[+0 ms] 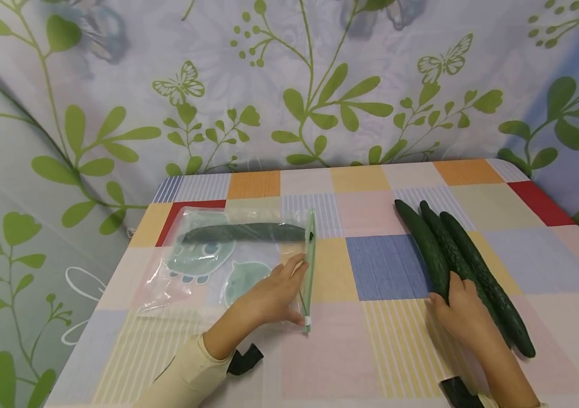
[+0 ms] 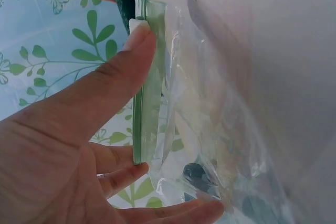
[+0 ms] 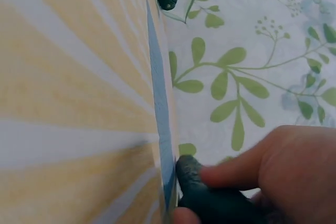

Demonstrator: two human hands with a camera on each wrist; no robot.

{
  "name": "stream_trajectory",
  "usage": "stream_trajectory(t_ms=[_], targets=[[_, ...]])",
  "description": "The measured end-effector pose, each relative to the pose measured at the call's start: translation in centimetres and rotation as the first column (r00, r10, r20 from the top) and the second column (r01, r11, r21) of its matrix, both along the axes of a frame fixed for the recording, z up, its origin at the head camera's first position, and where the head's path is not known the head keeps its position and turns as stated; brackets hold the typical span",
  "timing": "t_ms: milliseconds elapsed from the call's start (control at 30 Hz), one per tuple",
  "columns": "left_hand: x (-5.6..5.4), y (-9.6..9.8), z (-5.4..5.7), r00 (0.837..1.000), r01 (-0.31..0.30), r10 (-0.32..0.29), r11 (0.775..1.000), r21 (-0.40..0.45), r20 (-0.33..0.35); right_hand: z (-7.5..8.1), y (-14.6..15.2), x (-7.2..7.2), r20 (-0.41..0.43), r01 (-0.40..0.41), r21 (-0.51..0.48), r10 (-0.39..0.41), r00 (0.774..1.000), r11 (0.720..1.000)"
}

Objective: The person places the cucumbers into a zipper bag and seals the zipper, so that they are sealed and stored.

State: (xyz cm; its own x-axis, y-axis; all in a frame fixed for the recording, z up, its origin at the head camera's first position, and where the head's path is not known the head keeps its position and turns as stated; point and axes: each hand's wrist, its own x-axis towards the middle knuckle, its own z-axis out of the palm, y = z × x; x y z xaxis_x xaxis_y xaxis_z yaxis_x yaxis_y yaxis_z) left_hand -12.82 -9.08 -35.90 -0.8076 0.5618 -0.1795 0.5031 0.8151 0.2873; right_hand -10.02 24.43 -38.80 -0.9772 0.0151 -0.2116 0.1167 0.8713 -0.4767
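Note:
A clear zip bag point(image 1: 203, 300) with a green zip edge and animal print lies on the left of the table, holding one cucumber point(image 1: 248, 232) along its far side. My left hand point(image 1: 274, 292) grips the bag at its zip edge, the thumb point(image 2: 126, 72) by the white slider point(image 2: 138, 23) and the fingers spread along the mouth. To the right, three cucumbers lie side by side at a slant. My right hand point(image 1: 465, 314) grips the leftmost cucumber point(image 1: 424, 243) near its close end. In the right wrist view thumb and finger sit around that cucumber point(image 3: 220, 203).
A patchwork-patterned cloth point(image 1: 330, 351) covers the table. The other two cucumbers, the middle one point(image 1: 447, 241) and the right one point(image 1: 493, 283), lie right beside the gripped one. Behind the table hangs a leaf-printed curtain point(image 1: 320, 73). Dark straps point(image 1: 245, 360) show at both wrists.

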Motion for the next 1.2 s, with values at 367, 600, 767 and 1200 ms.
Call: stream_trajectory(t_ms=[367, 600, 767, 1200], targets=[[-0.2, -0.2, 0.0, 1.0, 0.003, -0.004, 0.999, 0.036, 0.01, 0.1, -0.2, 0.6, -0.291, 0.118, -0.124, -0.15, 0.945, 0.985], [-0.2, -0.1, 0.1, 1.0, 0.003, -0.004, 0.999, 0.04, 0.01, 0.1, -0.3, 0.8, -0.342, 0.07, -0.144, -0.116, 0.932, 0.987], [-0.2, -0.1, 0.1, 1.0, 0.003, -0.003, 0.999, 0.035, 0.011, 0.2, -0.3, 0.9, -0.373, 0.022, -0.189, -0.092, 0.923, 0.982], [-0.1, -0.2, 0.3, 1.0, 0.003, -0.004, 0.999, 0.051, 0.013, -0.1, -0.6, 1.2, -0.456, -0.127, -0.26, -0.006, 0.89, 0.957]])
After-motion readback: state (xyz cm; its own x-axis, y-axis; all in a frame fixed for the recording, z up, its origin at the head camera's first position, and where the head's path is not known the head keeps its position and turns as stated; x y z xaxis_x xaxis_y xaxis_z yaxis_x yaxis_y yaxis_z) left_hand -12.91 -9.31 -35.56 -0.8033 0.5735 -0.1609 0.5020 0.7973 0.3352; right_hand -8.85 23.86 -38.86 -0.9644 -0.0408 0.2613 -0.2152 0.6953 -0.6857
